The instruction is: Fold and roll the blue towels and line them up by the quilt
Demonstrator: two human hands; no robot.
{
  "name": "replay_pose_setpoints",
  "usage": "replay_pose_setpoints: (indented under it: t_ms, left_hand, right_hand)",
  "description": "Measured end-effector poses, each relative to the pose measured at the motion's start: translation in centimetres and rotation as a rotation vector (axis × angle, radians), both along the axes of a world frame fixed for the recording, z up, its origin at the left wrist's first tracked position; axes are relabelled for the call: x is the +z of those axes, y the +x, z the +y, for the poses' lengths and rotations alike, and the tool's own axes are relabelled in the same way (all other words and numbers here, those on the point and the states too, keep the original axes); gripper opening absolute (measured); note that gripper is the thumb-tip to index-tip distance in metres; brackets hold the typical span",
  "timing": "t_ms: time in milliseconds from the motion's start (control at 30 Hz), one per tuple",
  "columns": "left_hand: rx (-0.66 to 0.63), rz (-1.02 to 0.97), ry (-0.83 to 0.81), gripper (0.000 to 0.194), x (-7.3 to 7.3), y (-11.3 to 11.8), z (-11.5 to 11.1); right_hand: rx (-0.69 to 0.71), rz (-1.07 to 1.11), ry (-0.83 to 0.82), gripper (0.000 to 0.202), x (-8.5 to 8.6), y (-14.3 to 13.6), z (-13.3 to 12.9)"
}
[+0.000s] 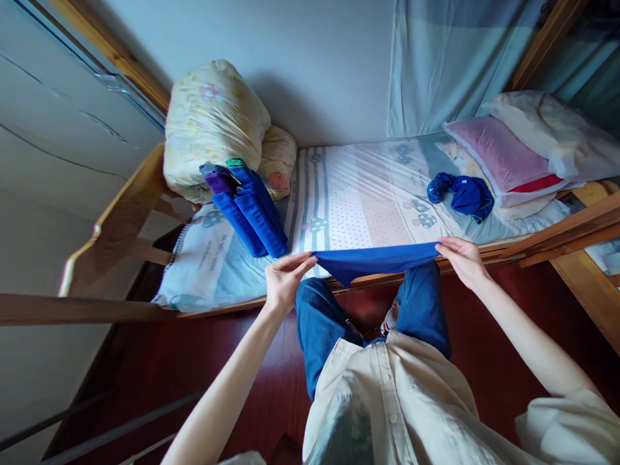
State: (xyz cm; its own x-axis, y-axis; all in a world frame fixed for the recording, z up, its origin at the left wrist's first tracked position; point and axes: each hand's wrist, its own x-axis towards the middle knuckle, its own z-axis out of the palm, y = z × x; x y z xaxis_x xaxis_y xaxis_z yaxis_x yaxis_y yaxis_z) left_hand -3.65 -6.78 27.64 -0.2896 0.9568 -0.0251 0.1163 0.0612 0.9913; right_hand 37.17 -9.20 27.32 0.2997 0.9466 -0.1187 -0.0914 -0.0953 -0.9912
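Blue rolls (252, 216) lie side by side on the bed (358, 194), probably to stay neat. Left hand (283, 279) pinches one end of a blue cloth (378, 259), right hand (464, 259) the other, apparently keeping its top edge taut. Beyond, crumpled blue fabric (471, 196).

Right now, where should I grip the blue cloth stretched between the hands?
Likely both upper ends of the blue cloth, from either side, where the left hand and right hand pinch: its upper edge runs nearly straight, while the lower edge droops to a point.
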Motion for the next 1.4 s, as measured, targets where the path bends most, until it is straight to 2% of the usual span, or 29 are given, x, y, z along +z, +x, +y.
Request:
replay_pose_setpoints:
  t_ms: [100, 167, 333, 433, 533, 667, 767, 867, 933, 1033, 1167, 1267, 1400]
  left_hand:
    - [-0.044, -0.017, -0.081, 0.042, -0.5, -0.8, -1.5]
    - [-0.074, -0.027, -0.132, 0.043, -0.8, -1.2, -1.5]
    - [-0.117, 0.005, -0.155, 0.049, -1.9, -1.6, 1.0]
    - [-0.123, 0.014, -0.13, 0.055, -2.6, -1.4, 4.2]
    - [-0.137, 0.006, -0.074, 0.059, -2.6, -1.0, 8.9]
    - [-0.057, 0.064, 0.082, 0.055, -0.9, -0.5, 16.8]
    - [0.004, 0.14, 0.245, 0.053, 1.1, -0.7, 21.3]
    - [0.011, 0.206, 0.356, 0.051, 1.9, -1.3, 22.8]
    - [0.006, 0.242, 0.383, 0.049, 1.4, -1.7, 22.4]
    - [-0.008, 0.296, 0.356, 0.041, -1.5, -2.2, 20.4]
    - [-0.045, 0.418, 0.24, 0.031, -7.8, -2.3, 17.3]
    - [-0.113, 0.509, 0.085, 0.026, -12.8, -2.1, 15.0]
    - [-0.249, 0.577, -0.166, 0.028, -17.7, -1.4, 12.5]
  right_hand:
    - [0.038, -0.006, -0.076, 0.055, -0.2, 0.3, -1.0]
    - [0.056, -0.018, -0.102, 0.055, -0.2, 0.3, -1.0]
    - [0.097, 0.028, -0.132, 0.055, -0.6, -0.6, 1.5]
    - [0.121, 0.047, -0.124, 0.054, -1.1, -1.4, 4.9]
    - [0.103, 0.021, -0.077, 0.05, -1.2, -2.4, 10.0]
    - [0.033, -0.077, -0.007, 0.039, 0.1, -3.6, 17.8]
    - [0.045, -0.117, 0.166, 0.037, 1.6, -4.1, 22.1]
    - [0.061, -0.151, 0.287, 0.04, 2.0, -4.2, 24.2]
    - [0.055, -0.171, 0.311, 0.042, 1.1, -4.0, 24.5]
    - [0.055, -0.194, 0.287, 0.044, -2.0, -3.8, 23.7]
    - [0.112, -0.234, 0.179, 0.042, -8.4, -3.8, 21.0]
    - [0.151, -0.256, 0.035, 0.037, -13.4, -4.4, 18.5]
    - [0.181, -0.317, -0.176, 0.024, -19.0, -5.2, 15.2]
